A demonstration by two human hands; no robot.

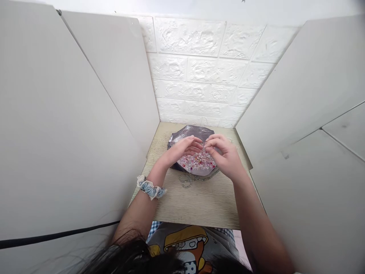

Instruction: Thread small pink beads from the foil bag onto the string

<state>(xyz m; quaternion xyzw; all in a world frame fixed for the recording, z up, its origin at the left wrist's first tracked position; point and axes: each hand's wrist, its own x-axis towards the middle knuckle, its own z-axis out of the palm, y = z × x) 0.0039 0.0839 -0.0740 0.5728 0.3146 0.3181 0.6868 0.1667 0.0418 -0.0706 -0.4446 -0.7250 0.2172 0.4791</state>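
- The left hand (182, 149) and right hand (221, 152) were close together above the beads, fingers curled inward, their tips almost meeting.
- Whether the fingers pinched anything was hard to make out, because the hands covered the middle of the pile.
- Both forearms reached forward from the bottom of the view, and the right arm was cut off by the frame's lower edge.
- A blue, lace-edged scrunchie (149, 187) circled the left wrist.
- The small pink, white and red beads (196, 161) lay in a heap on a dark, shiny, many-sided tray (189, 133), partly hidden under the hands.
- A thin, pale beaded string (185, 180) lay on the counter just in front of the tray; its exact shape was hard to tell.
- The counter (199, 201) had a light wood grain.
- White panels (71, 114) stood on both sides, and a white brick-patterned wall (199, 76) rose behind.
- A black cable (51, 236) crossed the left panel.
- Dark hair (137, 258) and a printed shirt (185, 243) showed along the bottom.
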